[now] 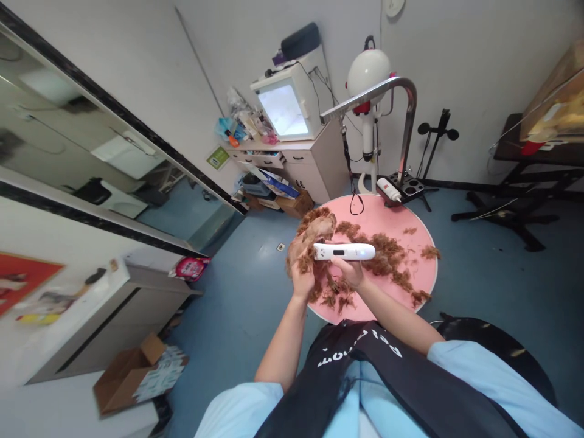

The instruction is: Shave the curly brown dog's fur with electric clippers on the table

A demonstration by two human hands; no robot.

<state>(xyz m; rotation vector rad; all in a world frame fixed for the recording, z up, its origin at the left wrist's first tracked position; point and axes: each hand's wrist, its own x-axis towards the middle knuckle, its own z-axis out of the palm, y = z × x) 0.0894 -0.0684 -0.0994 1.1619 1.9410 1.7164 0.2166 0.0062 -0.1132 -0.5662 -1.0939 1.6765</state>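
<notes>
A small brown dog (314,234), partly shorn, is at the left edge of the round pink grooming table (410,222). My left hand (302,281) is closed on the dog's near end; I cannot make out which body part it grips. The fingers of my right hand (350,272) are wrapped round a white electric hair clipper (347,252), which lies sideways with its head against the dog. Clumps of cut brown fur (385,252) cover much of the tabletop to the right of the dog and below the clipper.
A metal grooming arm (407,121) with a hanging black loop (356,204) rises behind the table. A white bottle (389,190) rests in a black holder (412,187) at its base. A white dryer (368,73) and a lit cabinet (285,109) stand beyond. A black round stool (499,350) is at right.
</notes>
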